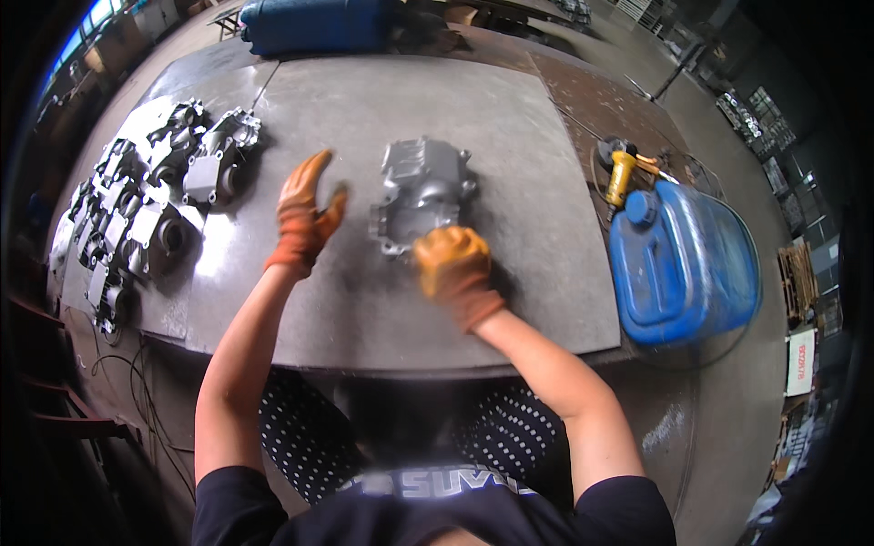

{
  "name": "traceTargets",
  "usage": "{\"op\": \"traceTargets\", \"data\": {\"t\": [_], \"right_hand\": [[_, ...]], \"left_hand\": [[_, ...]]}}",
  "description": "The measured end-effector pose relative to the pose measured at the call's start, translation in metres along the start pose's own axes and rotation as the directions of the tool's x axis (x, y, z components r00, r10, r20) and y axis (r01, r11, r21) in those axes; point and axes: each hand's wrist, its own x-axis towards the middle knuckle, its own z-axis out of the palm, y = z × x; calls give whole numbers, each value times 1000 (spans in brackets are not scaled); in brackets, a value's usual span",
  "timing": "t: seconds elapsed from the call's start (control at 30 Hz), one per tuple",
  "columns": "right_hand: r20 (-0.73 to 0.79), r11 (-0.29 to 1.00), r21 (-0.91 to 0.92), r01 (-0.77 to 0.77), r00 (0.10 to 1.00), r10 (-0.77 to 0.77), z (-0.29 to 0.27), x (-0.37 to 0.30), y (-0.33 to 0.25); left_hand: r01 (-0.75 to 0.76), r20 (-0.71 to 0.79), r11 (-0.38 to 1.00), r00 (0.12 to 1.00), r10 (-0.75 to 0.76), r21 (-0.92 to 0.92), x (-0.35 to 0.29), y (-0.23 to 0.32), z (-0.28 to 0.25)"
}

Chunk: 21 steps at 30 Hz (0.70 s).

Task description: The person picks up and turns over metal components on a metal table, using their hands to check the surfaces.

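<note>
A grey cast-metal housing [424, 191] lies in the middle of the metal-topped table [492, 318], an open cavity showing at its near end. My right hand [452, 264], in an orange-yellow work glove, is closed at the housing's near right corner. Its fingers are curled under and slightly blurred, so what they grip, if anything, is hidden. To the left of the housing, my left hand [307, 214] wears the same kind of glove. It is open, thumb apart from the fingers, touching neither the housing nor any other part.
Several similar castings [150, 200] stand grouped on the table's left side. At the right edge sit a blue plastic jerrycan [683, 264] and a yellow angle grinder [620, 177]. Another blue container [314, 25] lies at the far edge. Cables [146, 391] hang below the left edge.
</note>
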Motion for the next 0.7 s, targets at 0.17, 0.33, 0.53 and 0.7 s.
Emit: {"op": "traceTargets", "data": {"t": [0.17, 0.33, 0.53, 0.7], "right_hand": [[-29, 999, 27, 37, 999, -36, -46, -60, -44], [-32, 996, 82, 35, 999, -32, -57, -75, -48], [-5, 989, 139, 42, 999, -41, -57, -66, -64], [27, 997, 80, 9, 1000, -12, -58, -71, -57]], "left_hand": [[-112, 775, 973, 625, -90, 204, 20, 145, 1], [-30, 810, 982, 571, -135, 185, 17, 151, -3], [596, 506, 731, 766, -396, -331, 11, 47, 25], [815, 653, 41, 491, -577, -578, 13, 46, -3]]}}
